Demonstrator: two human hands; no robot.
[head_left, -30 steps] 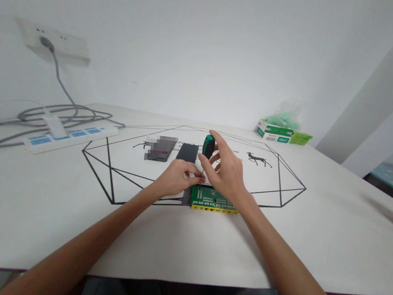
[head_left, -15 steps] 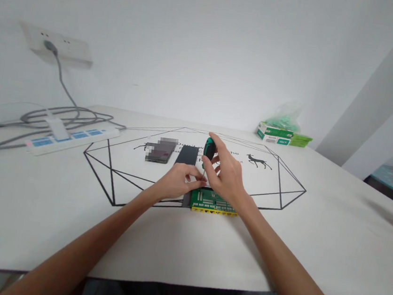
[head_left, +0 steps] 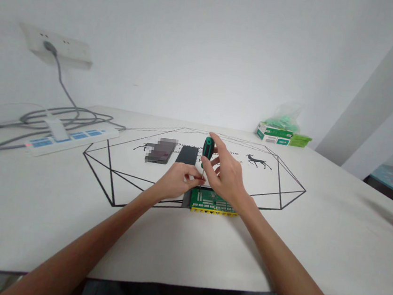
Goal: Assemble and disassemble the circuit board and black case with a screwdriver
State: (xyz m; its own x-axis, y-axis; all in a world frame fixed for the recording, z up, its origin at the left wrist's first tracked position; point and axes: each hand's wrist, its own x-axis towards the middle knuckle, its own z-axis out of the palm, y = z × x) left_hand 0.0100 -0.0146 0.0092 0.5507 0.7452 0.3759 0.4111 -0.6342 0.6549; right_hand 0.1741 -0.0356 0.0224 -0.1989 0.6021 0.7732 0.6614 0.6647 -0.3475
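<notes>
A screwdriver (head_left: 208,147) with a green and black handle stands nearly upright, its tip down on a green circuit board (head_left: 212,199). My right hand (head_left: 227,170) grips the handle between thumb and fingers. Low on the thin shaft, my left hand (head_left: 180,180) is closed in a pinch, its fingertips around the metal just above the board. Yellow parts line the board's near edge. A dark flat strip (head_left: 187,154) lies behind my left hand, which covers part of it. Any screw under the tip is too small to make out.
A phone-like dark slab (head_left: 162,151), partly pixelated, lies left of the strip. A power strip (head_left: 73,139) and coiled grey cables (head_left: 67,113) are on the left. Small green and white boxes (head_left: 274,133) with a plastic bag (head_left: 287,117) stand at the back right of the white table (head_left: 184,250).
The screwdriver's handle has tilted slightly, now more upright and turned a little. Both hands stay almost in place over the board.
</notes>
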